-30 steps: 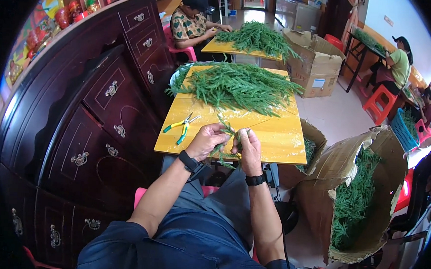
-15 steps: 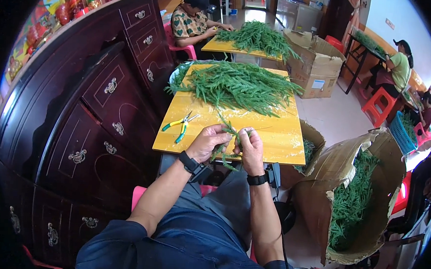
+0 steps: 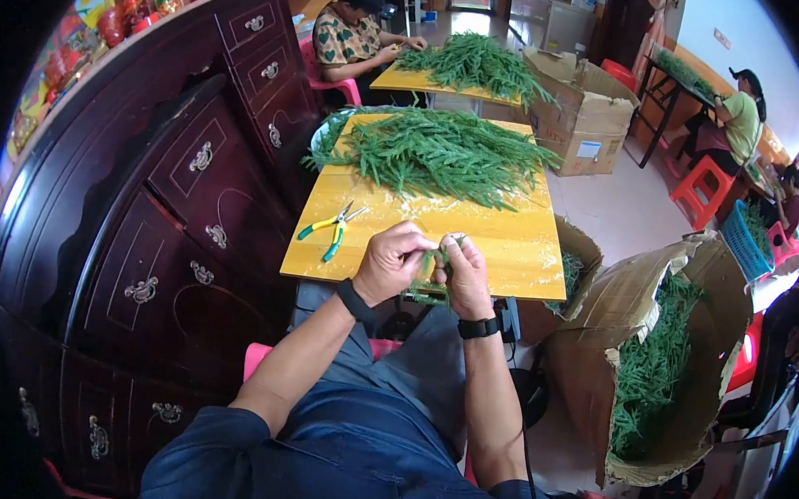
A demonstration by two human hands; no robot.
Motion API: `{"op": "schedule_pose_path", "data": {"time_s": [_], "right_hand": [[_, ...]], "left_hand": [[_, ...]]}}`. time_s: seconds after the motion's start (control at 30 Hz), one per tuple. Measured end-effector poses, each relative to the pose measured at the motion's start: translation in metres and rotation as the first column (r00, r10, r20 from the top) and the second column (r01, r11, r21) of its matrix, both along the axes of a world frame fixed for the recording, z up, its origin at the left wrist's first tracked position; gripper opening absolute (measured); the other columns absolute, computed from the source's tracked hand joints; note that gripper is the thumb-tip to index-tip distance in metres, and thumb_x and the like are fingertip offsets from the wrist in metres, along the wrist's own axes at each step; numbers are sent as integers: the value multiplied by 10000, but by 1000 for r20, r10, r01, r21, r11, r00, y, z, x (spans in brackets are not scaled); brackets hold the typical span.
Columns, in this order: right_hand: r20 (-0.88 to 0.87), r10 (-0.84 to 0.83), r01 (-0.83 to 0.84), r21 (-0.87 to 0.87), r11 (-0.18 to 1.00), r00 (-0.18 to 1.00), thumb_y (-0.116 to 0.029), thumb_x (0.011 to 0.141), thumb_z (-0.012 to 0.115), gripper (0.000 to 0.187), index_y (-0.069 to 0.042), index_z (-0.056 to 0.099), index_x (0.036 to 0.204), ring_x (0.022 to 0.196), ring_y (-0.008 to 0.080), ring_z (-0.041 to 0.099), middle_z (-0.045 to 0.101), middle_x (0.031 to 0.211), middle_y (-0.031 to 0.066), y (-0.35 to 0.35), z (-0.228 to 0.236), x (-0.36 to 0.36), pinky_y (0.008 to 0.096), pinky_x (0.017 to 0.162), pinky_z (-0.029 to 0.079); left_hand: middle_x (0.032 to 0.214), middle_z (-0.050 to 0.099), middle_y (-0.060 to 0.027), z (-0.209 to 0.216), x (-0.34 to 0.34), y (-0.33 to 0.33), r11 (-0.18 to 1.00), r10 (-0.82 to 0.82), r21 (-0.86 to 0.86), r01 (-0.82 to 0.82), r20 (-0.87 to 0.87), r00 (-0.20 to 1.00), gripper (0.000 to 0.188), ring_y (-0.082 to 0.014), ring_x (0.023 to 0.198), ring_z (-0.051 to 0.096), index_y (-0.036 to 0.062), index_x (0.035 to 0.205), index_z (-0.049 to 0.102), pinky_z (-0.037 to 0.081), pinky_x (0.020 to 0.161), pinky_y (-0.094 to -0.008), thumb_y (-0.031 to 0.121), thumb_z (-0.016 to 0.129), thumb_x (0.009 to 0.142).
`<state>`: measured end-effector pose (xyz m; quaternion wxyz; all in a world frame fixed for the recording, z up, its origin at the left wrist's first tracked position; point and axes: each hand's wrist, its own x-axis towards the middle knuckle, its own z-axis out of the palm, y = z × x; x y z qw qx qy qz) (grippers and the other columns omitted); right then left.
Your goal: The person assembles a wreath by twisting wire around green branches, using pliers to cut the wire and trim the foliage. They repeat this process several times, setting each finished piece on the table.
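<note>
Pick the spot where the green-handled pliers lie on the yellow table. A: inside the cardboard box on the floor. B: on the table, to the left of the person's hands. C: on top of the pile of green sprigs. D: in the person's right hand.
B: the green-handled pliers lie flat on the yellow table, left of the left hand and right hand, which both grip a green sprig.

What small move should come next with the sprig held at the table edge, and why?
Probably keep both hands pinched and finish working the sprig before letting go. The left hand and right hand both close on it at the near edge of the table, so the piece looks mid-work. The pliers lie apart to the left, and the pile sits further back.
</note>
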<state>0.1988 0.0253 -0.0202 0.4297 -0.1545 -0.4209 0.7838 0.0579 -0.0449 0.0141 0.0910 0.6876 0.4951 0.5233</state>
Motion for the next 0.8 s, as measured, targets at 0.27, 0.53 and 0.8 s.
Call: {"op": "schedule_pose_path", "data": {"time_s": [0.27, 0.53, 0.8], "right_hand": [[86, 41, -55, 166, 985, 995, -248, 1017, 566, 176, -86, 548, 948, 539, 52, 466, 527, 731, -35, -2, 8, 8, 205, 512, 391], [147, 112, -147, 249, 957, 983, -242, 1017, 570, 170, -86, 554, 950, 542, 31, 459, 522, 720, -54, -2, 13, 12, 190, 501, 374], [195, 108, -156, 251, 955, 975, -229, 1013, 575, 174, -81, 567, 922, 519, 25, 446, 522, 687, -56, -2, 9, 10, 192, 471, 361]], "left_hand": [[867, 638, -37, -8, -14, -9, 707, 3, -210, 676, 956, 294, 150, -130, 725, 592, 42, 1045, 657, 464, 645, -256, 159, 620, 959], [850, 654, -31, -19, -42, 1, 477, -104, -260, 839, 932, 348, 245, -113, 729, 610, 35, 1033, 651, 482, 676, -248, 261, 663, 940], [770, 645, -6, -4, -38, 1, 528, -145, -477, 703, 765, 627, 184, -120, 676, 629, 59, 883, 608, 500, 637, -265, 220, 692, 909]]}}
